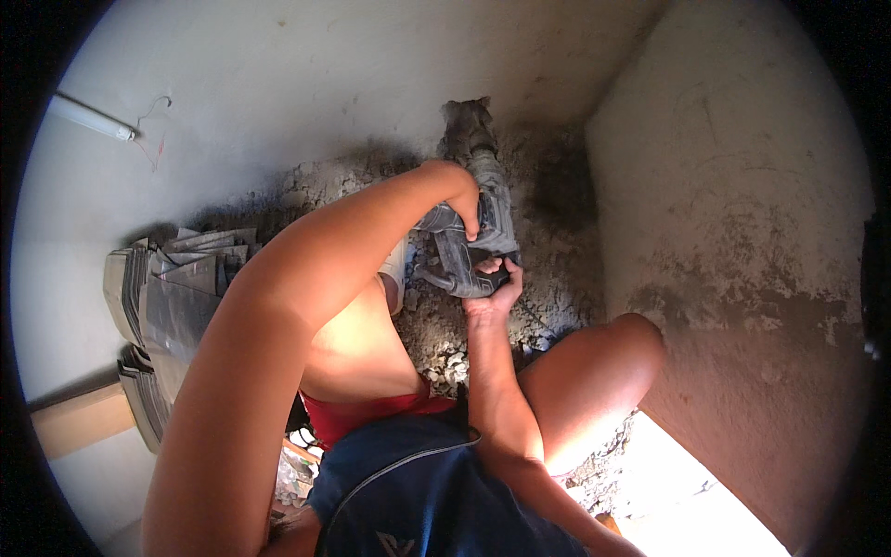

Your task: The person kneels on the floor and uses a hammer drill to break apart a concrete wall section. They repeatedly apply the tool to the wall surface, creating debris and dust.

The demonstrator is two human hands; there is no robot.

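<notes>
A dusty grey rotary hammer [499,209] points away from me, its front end against a rough dark hole [467,125] at the foot of the far wall. My left hand [464,206] reaches over from the left and grips the tool's side near the middle; most of its fingers are hidden behind the wrist and tool. Around the rear handle, my right hand [499,283] is closed, with thumb and fingertips showing. Beneath the tool lies broken rubble [450,362].
Stacked grey sheets or tiles [181,297] lean at the left. A tube lamp [93,116] with a loose wire hangs on the left wall. The stained right wall [733,232] stands close. My bent knee [626,357] is right of the tool; bright light falls at lower right.
</notes>
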